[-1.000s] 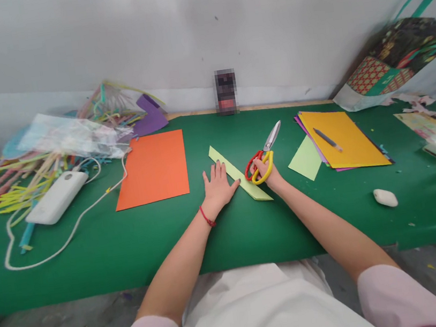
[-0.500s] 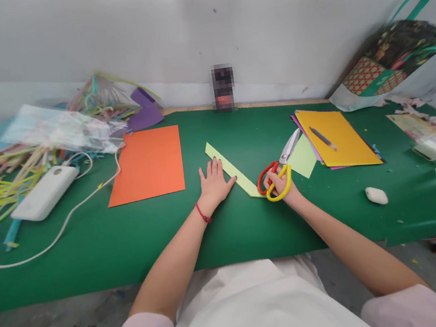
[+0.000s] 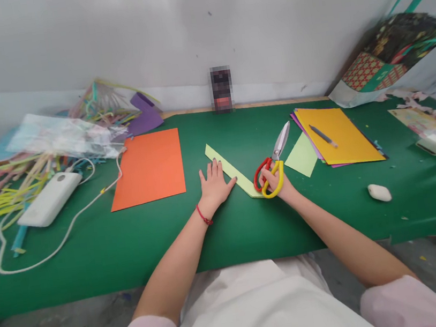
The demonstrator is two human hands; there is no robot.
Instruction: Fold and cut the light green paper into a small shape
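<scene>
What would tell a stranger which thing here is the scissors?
On the green table, find the right hand, at the near end of the long pale-green strip. It grips the scissors, set apart from the flat paper around by shiny blades, one red handle loop and one yellow.

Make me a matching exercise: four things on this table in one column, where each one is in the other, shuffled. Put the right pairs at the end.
Things
1. Scissors
2. Green strip
3. Pen
4. Orange sheet

Places
A. On the yellow sheet
B. Left of the left hand, apart from it
C. Held in the right hand
D. Partly under the left hand

Right pairs: 1-C, 2-D, 3-A, 4-B
</scene>
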